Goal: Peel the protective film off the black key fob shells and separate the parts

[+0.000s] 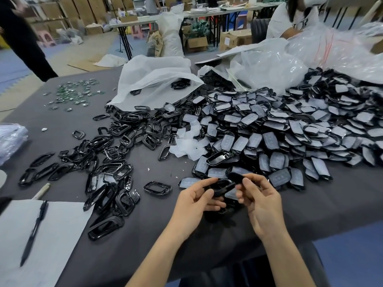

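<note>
You have one black key fob shell [220, 188] up off the grey table cloth [157, 235], held between both hands just in front of the big heap of film-covered shells [279, 129]. Your left hand [193, 200] has thumb and fingers clamped on the near end of the shell; your right hand [257, 198] pinches the far end, thumb on top, fingers curled beneath. The shell is blurred, so I cannot tell whether its film is off or whether the halves have begun to part.

To do this step well, I'd say keep the left grip firm on the frame edge and work with the right fingertips only: catch a corner of the film with a nail, roll it back low and flat, not straight up, so it comes off in one piece. Then pry at the seam, not the middle.

Peeled film scraps [189, 145] lie just left of the heap; bare black frames [116, 154] spread to your left. Sorting there looks sensible.

As for writing: the paper sheet [41, 241] under the pen [34, 233] shows none, and the cartons far behind are too small to read.
</note>
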### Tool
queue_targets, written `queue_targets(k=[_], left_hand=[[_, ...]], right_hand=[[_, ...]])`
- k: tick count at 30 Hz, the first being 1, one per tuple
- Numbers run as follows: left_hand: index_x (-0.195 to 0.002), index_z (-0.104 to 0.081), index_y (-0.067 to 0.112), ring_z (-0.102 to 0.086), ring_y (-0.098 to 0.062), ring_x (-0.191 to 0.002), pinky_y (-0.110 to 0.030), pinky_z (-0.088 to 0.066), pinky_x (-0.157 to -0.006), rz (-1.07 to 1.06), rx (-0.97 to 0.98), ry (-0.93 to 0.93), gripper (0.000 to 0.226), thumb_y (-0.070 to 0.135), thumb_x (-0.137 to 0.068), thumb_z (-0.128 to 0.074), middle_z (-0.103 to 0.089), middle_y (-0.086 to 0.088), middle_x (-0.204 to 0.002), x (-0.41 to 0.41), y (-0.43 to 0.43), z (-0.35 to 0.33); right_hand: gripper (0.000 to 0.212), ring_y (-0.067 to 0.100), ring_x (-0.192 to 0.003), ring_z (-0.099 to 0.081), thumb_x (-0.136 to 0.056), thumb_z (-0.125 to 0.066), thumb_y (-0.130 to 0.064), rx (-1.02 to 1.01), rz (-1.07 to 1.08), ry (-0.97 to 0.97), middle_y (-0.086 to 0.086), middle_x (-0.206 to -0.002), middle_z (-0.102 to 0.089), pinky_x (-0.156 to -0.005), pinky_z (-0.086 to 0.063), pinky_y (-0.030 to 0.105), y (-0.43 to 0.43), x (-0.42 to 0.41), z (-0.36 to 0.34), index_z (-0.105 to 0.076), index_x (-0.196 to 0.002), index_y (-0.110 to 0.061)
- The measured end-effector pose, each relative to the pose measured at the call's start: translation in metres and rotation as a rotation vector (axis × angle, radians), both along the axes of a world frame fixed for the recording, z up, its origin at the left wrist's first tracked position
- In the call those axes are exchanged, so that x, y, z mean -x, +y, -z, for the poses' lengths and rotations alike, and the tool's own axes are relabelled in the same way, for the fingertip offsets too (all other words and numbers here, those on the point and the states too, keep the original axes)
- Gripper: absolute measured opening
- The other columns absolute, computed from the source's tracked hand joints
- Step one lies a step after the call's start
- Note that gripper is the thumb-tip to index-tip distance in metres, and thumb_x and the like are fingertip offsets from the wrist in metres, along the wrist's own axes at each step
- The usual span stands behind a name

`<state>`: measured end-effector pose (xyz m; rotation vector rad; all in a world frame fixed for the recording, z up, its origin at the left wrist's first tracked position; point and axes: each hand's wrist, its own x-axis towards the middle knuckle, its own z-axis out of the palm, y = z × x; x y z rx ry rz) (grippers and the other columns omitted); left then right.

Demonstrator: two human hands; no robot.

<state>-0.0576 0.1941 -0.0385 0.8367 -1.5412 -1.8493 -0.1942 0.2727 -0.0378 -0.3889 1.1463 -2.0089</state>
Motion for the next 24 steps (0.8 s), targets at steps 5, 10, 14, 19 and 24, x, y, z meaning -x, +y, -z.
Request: queue_targets(k=[5, 10, 14, 19, 24], left_hand=[[-0.097, -0.069, 0.015, -0.073, -0.018, -0.07, -0.02, -0.055, -0.063, -0.008, 0.054, -0.045, 0.031, -0.005, -0.098, -0.045, -0.074, -0.003, -0.073, 0.0006, 0.0021, 0.0004], [-0.091, -0.067, 0.012, -0.071, -0.017, -0.063, -0.02, -0.054, -0.059, -0.03, 0.073, -0.063, 0.03, -0.006, -0.098, -0.044, -0.071, -0.005, -0.068, 0.0008, 0.0028, 0.0009], [-0.091, -0.066, 0.011, -0.07, -0.017, -0.063, -0.02, -0.053, -0.059, -0.032, 0.074, -0.065, 0.029, -0.006, -0.098, -0.043, -0.071, -0.004, -0.067, 0.0004, 0.003, 0.0007], [-0.091, -0.066, 0.012, -0.07, -0.017, -0.062, -0.02, -0.053, -0.058, -0.028, 0.086, -0.069, 0.029, -0.006, -0.098, -0.043, -0.071, -0.004, -0.068, 0.0002, 0.0042, 0.0002], [-0.093, -0.064, 0.012, -0.069, -0.017, -0.059, -0.021, -0.052, -0.056, -0.021, 0.107, -0.085, 0.028, -0.005, -0.099, -0.042, -0.069, -0.004, -0.065, -0.0005, 0.0049, -0.0015]], right_hand=[[0.01, 0.021, -0.068, -0.069, -0.074, -0.064, 0.0, 0.04, -0.058, 0.02, 0.014, -0.076, -0.069, -0.063, -0.056, 0.023, -0.0001, 0.0009, 0.003, -0.068, -0.081, -0.004], [0.005, 0.016, -0.067, -0.068, -0.069, -0.068, -0.007, 0.008, -0.056, 0.077, 0.009, -0.07, -0.069, -0.064, -0.054, 0.019, -0.0019, -0.0002, 0.0049, -0.071, -0.07, -0.009], [0.008, 0.014, -0.061, -0.064, -0.068, -0.068, -0.006, 0.013, -0.065, 0.076, 0.008, -0.07, -0.067, -0.059, -0.053, 0.019, -0.0016, -0.0008, 0.0043, -0.066, -0.076, -0.005], [0.013, 0.013, -0.056, -0.062, -0.068, -0.067, -0.004, 0.014, -0.096, 0.046, 0.008, -0.069, -0.065, -0.055, -0.051, 0.018, -0.001, 0.0004, 0.0031, -0.06, -0.079, -0.005], [0.016, 0.014, -0.056, -0.062, -0.067, -0.07, -0.006, 0.011, -0.118, 0.043, 0.006, -0.068, -0.064, -0.055, -0.051, 0.019, -0.0001, 0.0016, 0.0031, -0.06, -0.08, -0.007]])
